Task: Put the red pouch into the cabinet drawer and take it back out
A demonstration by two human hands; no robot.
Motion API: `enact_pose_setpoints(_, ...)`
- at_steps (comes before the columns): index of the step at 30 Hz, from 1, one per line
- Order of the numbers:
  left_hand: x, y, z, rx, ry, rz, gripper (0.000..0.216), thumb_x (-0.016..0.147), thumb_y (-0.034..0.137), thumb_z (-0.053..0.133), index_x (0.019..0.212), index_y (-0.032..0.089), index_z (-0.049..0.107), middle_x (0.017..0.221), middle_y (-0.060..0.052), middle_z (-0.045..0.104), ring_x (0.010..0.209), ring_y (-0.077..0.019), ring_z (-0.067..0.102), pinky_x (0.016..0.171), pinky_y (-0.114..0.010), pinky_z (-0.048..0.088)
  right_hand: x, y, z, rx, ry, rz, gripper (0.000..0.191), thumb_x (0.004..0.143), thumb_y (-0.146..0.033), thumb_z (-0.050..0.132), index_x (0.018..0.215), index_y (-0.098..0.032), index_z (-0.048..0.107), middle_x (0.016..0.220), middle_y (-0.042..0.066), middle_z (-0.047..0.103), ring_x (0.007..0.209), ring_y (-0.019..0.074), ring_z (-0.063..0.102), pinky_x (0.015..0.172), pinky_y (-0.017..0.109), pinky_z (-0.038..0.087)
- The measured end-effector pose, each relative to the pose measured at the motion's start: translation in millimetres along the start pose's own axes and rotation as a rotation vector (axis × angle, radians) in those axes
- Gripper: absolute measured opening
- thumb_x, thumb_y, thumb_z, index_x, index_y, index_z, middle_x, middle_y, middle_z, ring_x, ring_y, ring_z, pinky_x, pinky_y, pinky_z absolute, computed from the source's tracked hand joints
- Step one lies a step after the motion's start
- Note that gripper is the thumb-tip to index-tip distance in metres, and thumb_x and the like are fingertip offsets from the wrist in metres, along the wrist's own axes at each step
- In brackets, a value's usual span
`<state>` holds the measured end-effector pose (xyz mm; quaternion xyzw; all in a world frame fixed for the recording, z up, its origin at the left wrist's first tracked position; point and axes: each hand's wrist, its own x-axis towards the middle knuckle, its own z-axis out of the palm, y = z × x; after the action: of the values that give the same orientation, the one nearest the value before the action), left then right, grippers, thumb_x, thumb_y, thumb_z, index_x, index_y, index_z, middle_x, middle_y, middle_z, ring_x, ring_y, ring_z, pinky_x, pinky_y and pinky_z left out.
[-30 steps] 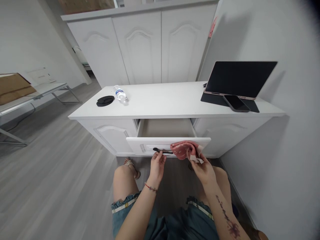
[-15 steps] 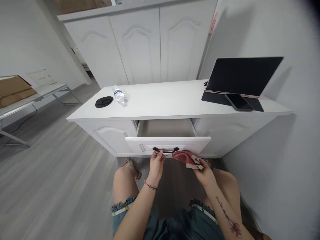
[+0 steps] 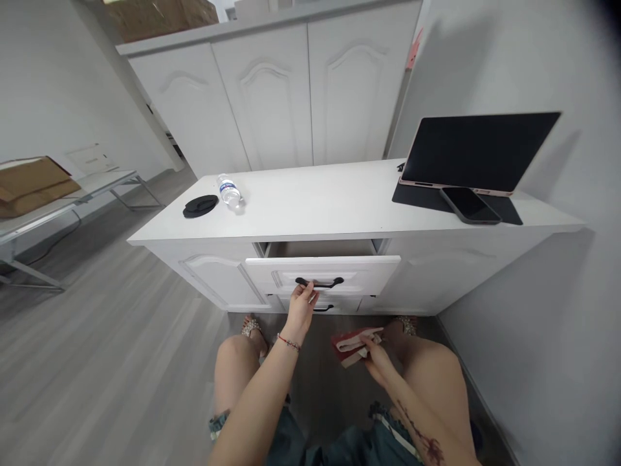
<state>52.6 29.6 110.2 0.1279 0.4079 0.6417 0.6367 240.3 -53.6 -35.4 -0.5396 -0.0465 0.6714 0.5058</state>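
Observation:
A white drawer (image 3: 323,270) in the low cabinet stands partly open, with only a narrow gap showing behind its front. My left hand (image 3: 301,307) has its fingers curled at the left end of the drawer's black handle (image 3: 320,283). My right hand (image 3: 376,356) is lower, above my right knee, pinching a folded red cloth (image 3: 350,343) with a pale edge. A second black handle (image 3: 323,308) shows on the drawer below.
On the white cabinet top (image 3: 330,200) lie a water bottle (image 3: 229,191), a black round lid (image 3: 200,205), a propped tablet (image 3: 480,151) and a phone (image 3: 469,205). Tall white cupboards (image 3: 272,97) stand behind. A wall is at the right, a metal table (image 3: 53,207) at the left.
The drawer has slid most of the way in under my left hand. My right hand has dropped from the drawer front toward my knee, taking the red cloth with it.

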Motion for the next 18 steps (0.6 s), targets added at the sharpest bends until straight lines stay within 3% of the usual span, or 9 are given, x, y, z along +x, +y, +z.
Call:
enact_pose_setpoints(7,33.4,7.0,17.6,0.001,0.009,0.003,0.036,0.056,0.020,0.085,0.060,0.019,0.049,0.059,0.006,0.056,0.060,-0.0075,0.054,0.078,-0.028,0.042,2.5,11.6,7.8,-0.007,0.036,0.047,0.016,0.060,-0.019,0.069,0.075,-0.018,0.062,0.070,0.004,0.072,0.069,0.0214,0.068,0.063,0.030,0.052)
enact_pose_setpoints(18,56.9,11.3,27.6,0.054,0.021,-0.001,0.037,0.057,0.022,0.083,0.060,0.019,0.046,0.071,0.003,0.059,0.069,-0.0103,0.056,0.079,-0.030,0.040,-2.3,9.6,12.4,-0.039,0.047,0.057,0.016,0.060,-0.020,0.070,0.074,-0.019,0.063,0.071,0.003,0.072,0.071,0.0217,0.068,0.063,0.030,0.051)
